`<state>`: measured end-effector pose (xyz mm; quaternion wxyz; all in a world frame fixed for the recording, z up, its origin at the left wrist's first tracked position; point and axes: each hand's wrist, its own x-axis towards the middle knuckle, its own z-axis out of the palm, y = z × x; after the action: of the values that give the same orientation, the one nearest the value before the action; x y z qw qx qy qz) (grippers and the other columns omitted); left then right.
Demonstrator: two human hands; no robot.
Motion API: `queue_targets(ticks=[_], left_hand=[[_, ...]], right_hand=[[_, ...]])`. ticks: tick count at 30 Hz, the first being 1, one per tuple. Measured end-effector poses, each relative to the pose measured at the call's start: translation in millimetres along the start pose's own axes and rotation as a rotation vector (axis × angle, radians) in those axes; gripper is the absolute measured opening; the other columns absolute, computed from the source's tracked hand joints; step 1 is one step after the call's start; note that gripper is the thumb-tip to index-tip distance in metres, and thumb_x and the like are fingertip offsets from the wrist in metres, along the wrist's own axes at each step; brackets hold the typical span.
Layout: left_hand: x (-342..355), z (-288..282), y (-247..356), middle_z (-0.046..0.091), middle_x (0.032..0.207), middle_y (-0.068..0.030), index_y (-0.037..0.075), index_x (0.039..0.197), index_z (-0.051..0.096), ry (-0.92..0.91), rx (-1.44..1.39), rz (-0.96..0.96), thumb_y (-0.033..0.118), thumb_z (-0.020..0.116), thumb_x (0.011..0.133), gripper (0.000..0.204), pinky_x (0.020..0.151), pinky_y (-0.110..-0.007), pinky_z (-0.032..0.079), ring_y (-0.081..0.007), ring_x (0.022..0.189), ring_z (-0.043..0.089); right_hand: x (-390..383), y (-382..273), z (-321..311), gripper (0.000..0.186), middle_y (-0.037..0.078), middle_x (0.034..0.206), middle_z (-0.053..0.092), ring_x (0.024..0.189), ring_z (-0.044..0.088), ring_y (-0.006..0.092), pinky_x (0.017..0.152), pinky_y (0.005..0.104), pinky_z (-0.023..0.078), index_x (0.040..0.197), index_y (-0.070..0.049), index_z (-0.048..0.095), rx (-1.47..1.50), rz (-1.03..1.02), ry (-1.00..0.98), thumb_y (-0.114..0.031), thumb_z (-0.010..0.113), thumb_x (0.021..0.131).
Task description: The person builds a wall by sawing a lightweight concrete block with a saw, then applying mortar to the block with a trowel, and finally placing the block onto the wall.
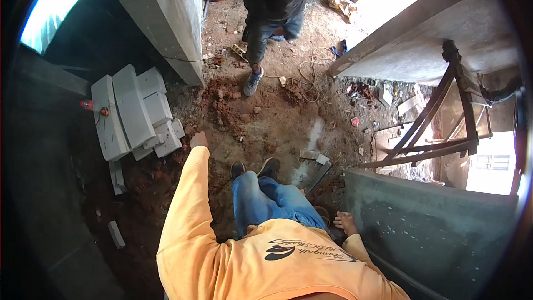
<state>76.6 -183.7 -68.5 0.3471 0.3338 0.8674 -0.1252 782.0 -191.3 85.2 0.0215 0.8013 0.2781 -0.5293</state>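
I look straight down at my own orange shirt, blue jeans and dark shoes on reddish dirt. My left hand [199,139] reaches out forward and left on a long orange sleeve, fingers curled, holding nothing I can see, close to a stack of grey concrete blocks [136,112]. My right hand [345,223] hangs low beside my hip, fingers loosely apart, touching or nearly touching the edge of a grey concrete wall [427,228]. A flat grey bar [317,173] lies on the ground ahead of my feet.
Another person [273,16] in dark shirt and jeans stands ahead. A concrete column [166,16] rises at the left, another wall [422,39] at the right. A dark wooden frame [444,116] leans at the right. Loose rope [311,75], rubble and broken brick litter the dirt.
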Motion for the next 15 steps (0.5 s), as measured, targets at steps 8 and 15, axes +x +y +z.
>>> queue_targets(ticks=[8,15], left_hand=[[-3.9,-1.8,14.6,0.072,0.102,-0.02,0.002,0.094,0.075,0.02,0.268,0.342,0.015,0.063,0.086,0.019,0.081,-0.042,0.058,-0.0331,0.098,0.07],[-60.0,-85.2,146.1,0.071,0.096,-0.0241,-0.001,0.089,0.073,0.001,0.247,0.674,0.02,0.066,0.079,0.024,0.081,-0.043,0.057,-0.0362,0.093,0.07]], right_hand=[[-8.5,85.1,46.8,0.024,0.013,0.079,0.068,0.065,0.066,0.0272,0.057,0.0436,0.053,0.09,-0.004,0.067,0.098,0.031,-0.067,-0.027,0.061,0.092],[18.8,115.2,67.0,0.025,0.012,0.083,0.069,0.075,0.066,0.0225,0.066,0.0411,0.053,0.093,-0.003,0.069,-0.366,-0.592,0.166,-0.027,0.065,0.089]])
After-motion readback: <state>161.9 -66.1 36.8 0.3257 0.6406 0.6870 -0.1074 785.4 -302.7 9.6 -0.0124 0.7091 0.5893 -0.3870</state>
